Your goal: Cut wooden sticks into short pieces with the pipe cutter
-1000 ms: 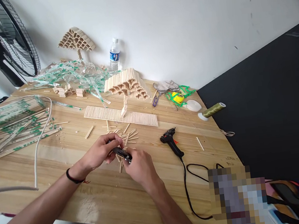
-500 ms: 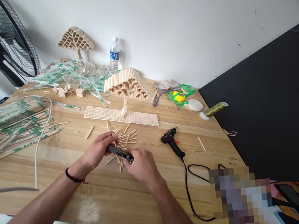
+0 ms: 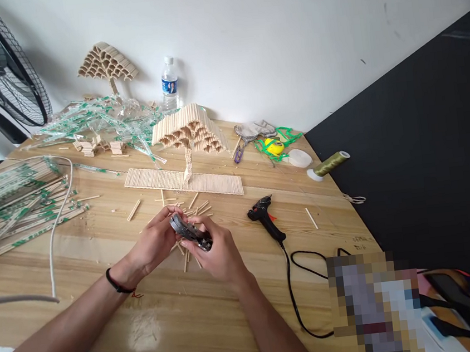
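Observation:
A dark grey metal hand tool (image 3: 190, 233) with a curved, rounded end is between my two hands above the table; its exact kind is unclear. My right hand (image 3: 216, 250) is closed around its near right end, with the thumb below and the index finger on top. My left hand (image 3: 160, 237) curls around the left end, its fingertips partly hidden behind the tool. Short wooden sticks (image 3: 200, 209) lie scattered beneath and behind both hands. Just beyond stands a tree-shaped stick model (image 3: 188, 130) on a long slatted strip (image 3: 155, 179).
A black glue gun (image 3: 267, 217) with its cable lies to the right. Wrapped chopsticks (image 3: 23, 204) and a white cord (image 3: 57, 222) are at left. Behind are plastic wrappers (image 3: 98, 117), a bottle (image 3: 169, 85), another tree model (image 3: 106, 66), a yellow tape measure (image 3: 274, 147) and a thread spool (image 3: 330, 165).
The tool has turned, so its curved grey end now shows. My right index finger has moved onto its top, and my left fingers have shifted behind it. The whole view has shifted slightly.

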The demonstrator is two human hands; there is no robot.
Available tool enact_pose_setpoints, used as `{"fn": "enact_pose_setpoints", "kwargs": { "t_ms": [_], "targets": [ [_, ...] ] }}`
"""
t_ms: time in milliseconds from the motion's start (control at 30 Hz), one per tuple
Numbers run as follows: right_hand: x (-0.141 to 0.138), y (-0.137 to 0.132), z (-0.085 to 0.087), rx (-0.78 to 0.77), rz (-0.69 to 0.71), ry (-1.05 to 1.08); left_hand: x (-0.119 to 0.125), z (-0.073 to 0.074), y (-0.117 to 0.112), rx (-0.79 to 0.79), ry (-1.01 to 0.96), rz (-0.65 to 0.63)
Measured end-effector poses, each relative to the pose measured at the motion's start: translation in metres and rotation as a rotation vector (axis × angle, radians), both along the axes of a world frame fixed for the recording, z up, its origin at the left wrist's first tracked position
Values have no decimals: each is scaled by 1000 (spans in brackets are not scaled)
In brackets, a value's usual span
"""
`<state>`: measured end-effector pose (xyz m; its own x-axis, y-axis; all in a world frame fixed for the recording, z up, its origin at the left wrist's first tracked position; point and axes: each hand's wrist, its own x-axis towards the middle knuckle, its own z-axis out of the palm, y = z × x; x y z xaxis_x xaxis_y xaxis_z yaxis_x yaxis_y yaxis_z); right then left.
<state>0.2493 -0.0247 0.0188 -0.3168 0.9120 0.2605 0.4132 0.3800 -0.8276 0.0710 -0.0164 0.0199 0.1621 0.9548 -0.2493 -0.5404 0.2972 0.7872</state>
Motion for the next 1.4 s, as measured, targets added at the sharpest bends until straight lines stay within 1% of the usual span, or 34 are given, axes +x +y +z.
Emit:
{"fn": "enact_pose_setpoints", "kwargs": {
  "t_ms": [133,267,400,500,633,833,967,1067,1267,1400],
  "targets": [
    [-4,0,-3,27,-41,46,4,-1,-4,30,-10,-10],
    [-7,-1,-6,110,-53,61,9,-4,-7,76,35,5],
    [-7,-1,-10,148,-61,28,10,-9,-11,128,155,41],
    [-7,-1,-12,183,-63,4,10,-11,-14,180,269,65],
    [-9,-2,-13,268,-87,-47,11,-12,-17,204,362,56],
    [-13,-3,-12,349,-132,-101,13,-17,-19,230,379,35],
    [-13,-2,-13,371,-130,-119,11,-18,-16,245,376,12],
    [-11,-1,-12,366,-121,-111,8,-15,-13,254,384,16],
    [0,2,-4,334,-112,-40,1,-1,-7,268,413,3],
    [7,5,2,326,-80,2,-3,1,-3,262,429,9]
  ]
}}
